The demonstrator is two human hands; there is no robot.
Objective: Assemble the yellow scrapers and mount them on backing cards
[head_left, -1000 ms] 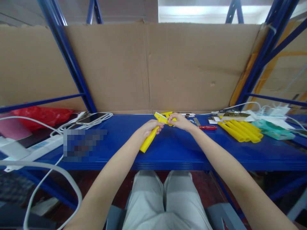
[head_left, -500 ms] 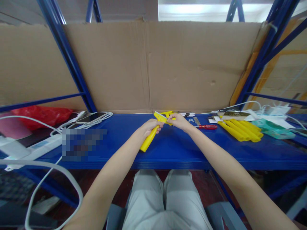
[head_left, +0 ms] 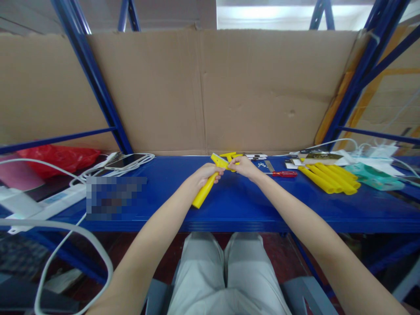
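Observation:
My left hand [head_left: 209,173] is wrapped round a yellow scraper [head_left: 205,192], its handle slanting down toward the table's front edge and its flat head [head_left: 219,160] showing above my fingers. Beside that head, my right hand [head_left: 242,166] is closed in a pinch. What it pinches is too small to make out. Just behind my hands lie more yellow plastic pieces [head_left: 231,155]. Right of my right hand are a group of small pale parts [head_left: 261,165], probably screws, and a screwdriver with a red handle [head_left: 284,174].
Several yellow tubular handles [head_left: 330,178] lie at the right beside a green plastic packet [head_left: 374,176]. A phone [head_left: 127,161] with white cable, a power strip [head_left: 55,202] and a red plastic bag [head_left: 62,159] are at the left. Cardboard [head_left: 256,92] walls the back of the blue table [head_left: 249,205].

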